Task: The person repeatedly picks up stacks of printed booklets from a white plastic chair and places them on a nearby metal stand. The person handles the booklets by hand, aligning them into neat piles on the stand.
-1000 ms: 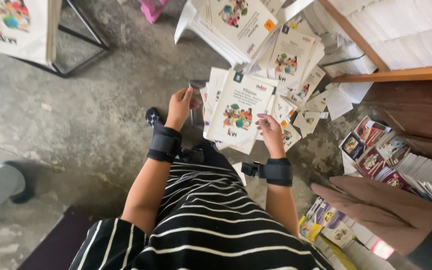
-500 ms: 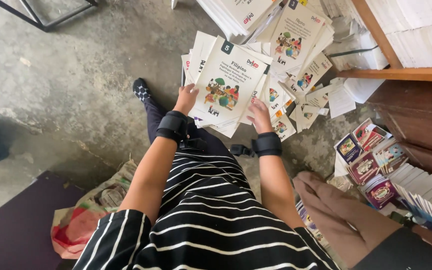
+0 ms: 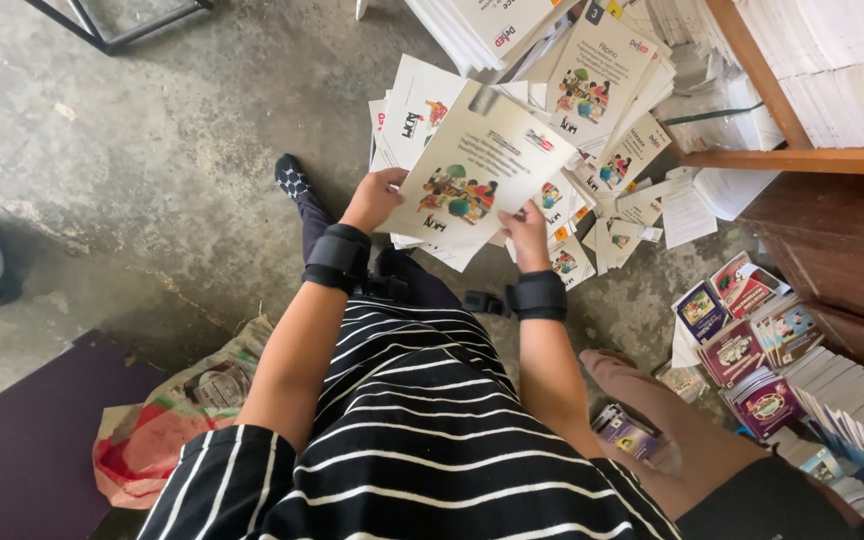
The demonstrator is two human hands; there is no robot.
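Note:
My left hand (image 3: 372, 197) and my right hand (image 3: 526, 229) both hold a white booklet (image 3: 477, 175) with a colourful picture on its cover, one hand at each lower corner. Each wrist wears a black band. The booklet is tilted and lifted above a loose heap of similar booklets (image 3: 592, 190) spread on the concrete floor. I wear a black and white striped top, and my leg with a patterned sock (image 3: 292, 178) stretches out under the booklet.
A wooden shelf (image 3: 802, 155) with stacked paper stands at the right. Small colourful books (image 3: 752, 340) lie below it. Another person's leg (image 3: 682, 440) sits at the lower right. A crumpled bag (image 3: 182, 410) and dark mat (image 3: 22, 440) lie at the left.
The view has tilted down and my hands with the booklet have drawn slightly closer to my body. Both hands still grip the same booklet.

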